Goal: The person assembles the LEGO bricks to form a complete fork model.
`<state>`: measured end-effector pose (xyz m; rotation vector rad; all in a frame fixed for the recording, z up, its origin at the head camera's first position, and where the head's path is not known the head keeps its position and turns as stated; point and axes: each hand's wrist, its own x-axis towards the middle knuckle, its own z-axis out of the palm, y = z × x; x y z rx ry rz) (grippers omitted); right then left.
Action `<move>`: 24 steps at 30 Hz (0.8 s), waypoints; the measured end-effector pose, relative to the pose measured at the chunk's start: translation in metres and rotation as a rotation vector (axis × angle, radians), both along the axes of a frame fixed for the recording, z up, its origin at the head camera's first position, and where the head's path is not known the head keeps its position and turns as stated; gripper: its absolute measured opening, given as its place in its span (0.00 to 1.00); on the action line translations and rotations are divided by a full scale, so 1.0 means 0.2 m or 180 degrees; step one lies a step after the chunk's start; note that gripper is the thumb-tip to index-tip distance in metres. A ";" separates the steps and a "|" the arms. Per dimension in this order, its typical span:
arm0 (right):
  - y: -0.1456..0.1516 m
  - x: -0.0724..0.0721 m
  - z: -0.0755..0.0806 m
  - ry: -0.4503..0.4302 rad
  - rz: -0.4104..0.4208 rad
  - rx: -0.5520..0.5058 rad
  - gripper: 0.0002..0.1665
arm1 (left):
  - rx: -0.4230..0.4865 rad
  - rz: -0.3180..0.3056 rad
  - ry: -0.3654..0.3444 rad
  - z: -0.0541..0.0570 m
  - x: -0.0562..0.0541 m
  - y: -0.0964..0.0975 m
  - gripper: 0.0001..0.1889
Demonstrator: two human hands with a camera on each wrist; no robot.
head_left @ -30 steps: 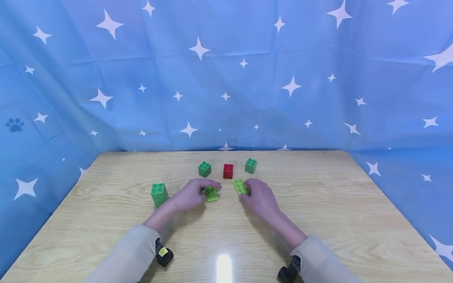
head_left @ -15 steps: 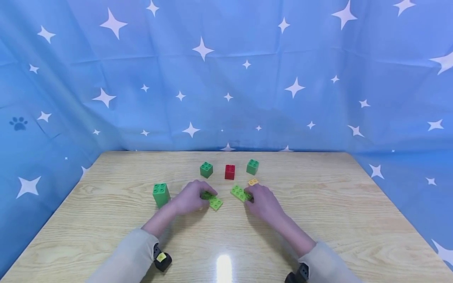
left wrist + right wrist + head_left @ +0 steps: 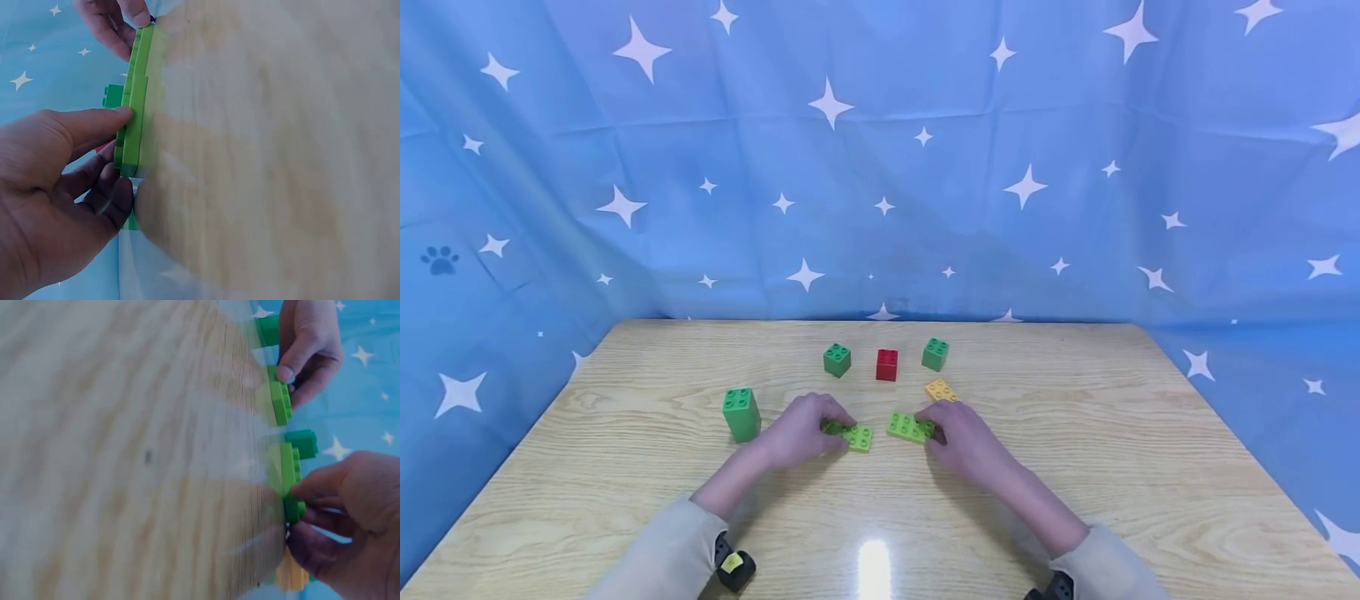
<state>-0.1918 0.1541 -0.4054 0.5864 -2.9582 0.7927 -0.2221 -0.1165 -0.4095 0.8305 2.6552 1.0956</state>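
Note:
My left hand [image 3: 803,429] pinches a flat light-green toy building brick [image 3: 860,438] lying on the table. In the left wrist view the thumb presses the near side of this brick [image 3: 133,134], and the curled fingers are behind its end. Opposite, my right hand [image 3: 966,437] pinches a second flat light-green brick [image 3: 905,427] by its right end, which the fingers partly cover. A narrow gap separates the two bricks in the head view. Their studs face up. The right wrist view shows thumb and fingers at the end of that brick [image 3: 288,469].
An orange-yellow flat brick [image 3: 942,391] lies just beyond my right hand. Behind stand a green brick [image 3: 837,360], a red brick [image 3: 887,365] and another green brick [image 3: 935,354]. A taller green block [image 3: 742,415] stands beside my left wrist. A starry blue curtain [image 3: 880,167] hangs behind the table.
Both light-green bricks have moved nearer the person and turned so they lie roughly in a row. My left fingers have closed in on their brick. The orange-yellow brick has come into view beyond my right hand.

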 end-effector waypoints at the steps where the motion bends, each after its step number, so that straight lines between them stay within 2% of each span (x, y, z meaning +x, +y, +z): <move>1: 0.01 0.00 0.00 -0.0006 0.0044 -0.0009 0.20 | 0.0009 0.0002 -0.0004 0.00 0.01 0.00 0.13; 12: 0.08 0.03 -0.02 -0.0023 0.0508 -0.0060 0.18 | 0.0015 -0.0132 0.0063 -0.01 0.06 0.03 0.13; 24: 0.10 0.05 -0.02 0.0006 0.0608 -0.0049 0.18 | 0.0014 -0.0186 0.0180 -0.03 0.09 0.08 0.13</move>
